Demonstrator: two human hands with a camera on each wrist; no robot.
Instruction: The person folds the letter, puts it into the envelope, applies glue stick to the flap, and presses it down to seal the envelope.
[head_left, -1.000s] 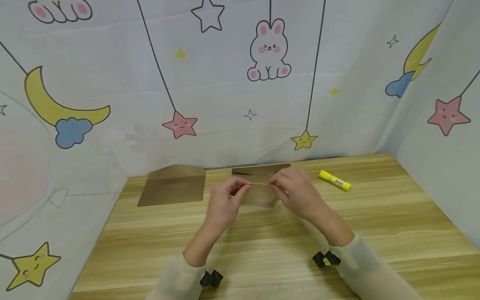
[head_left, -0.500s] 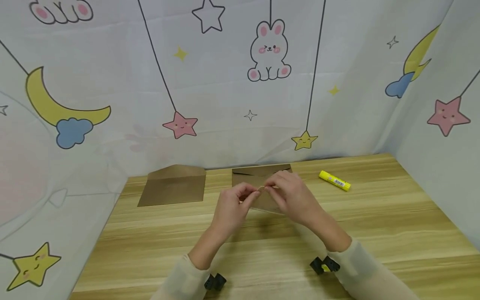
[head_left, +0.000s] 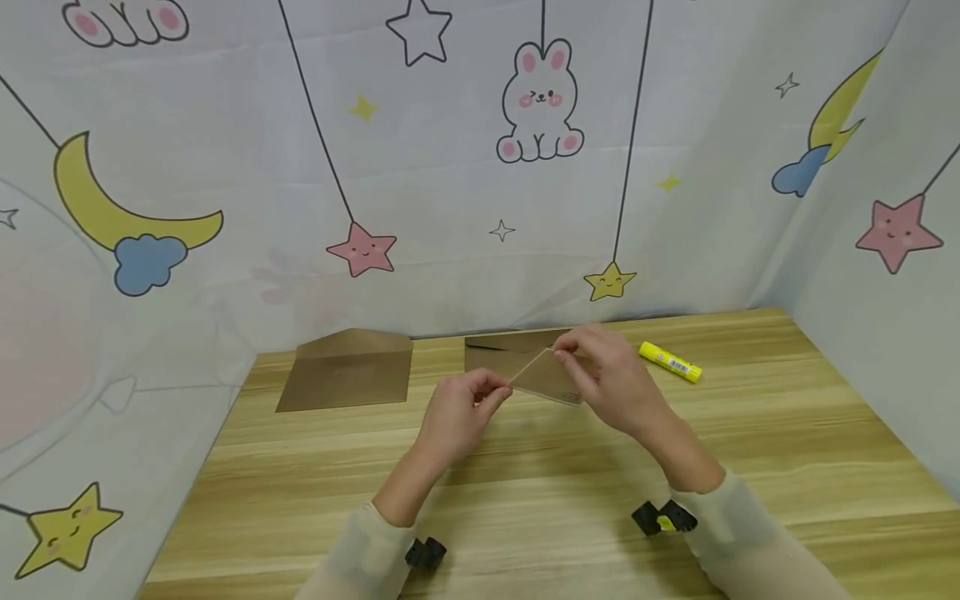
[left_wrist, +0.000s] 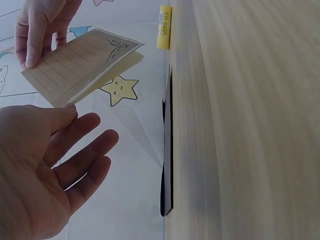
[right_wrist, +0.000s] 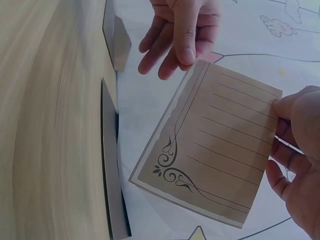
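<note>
A folded sheet of lined letter paper [right_wrist: 225, 140], tan with a dark scroll ornament in one corner, is held up tilted between both hands. My left hand [head_left: 459, 412] pinches one corner between thumb and index finger; its other fingers fan out loosely in the left wrist view. My right hand [head_left: 611, 379] pinches the paper's upper edge, thumb on the lined side. Two layers of the paper [left_wrist: 82, 65] stand slightly apart in the left wrist view. Behind it on the table lies a brown envelope [head_left: 486, 358], partly hidden by the paper and the right hand.
Another brown envelope [head_left: 345, 382] lies flap raised at the back left of the wooden table [head_left: 540, 525]. A yellow glue stick [head_left: 670, 362] is at the back right. A white printed curtain [head_left: 450, 183] rises along the table's back edge.
My hands came close together at the paper's edge, then parted again. The right hand has moved up and to the right, so the paper's edge now slants.
</note>
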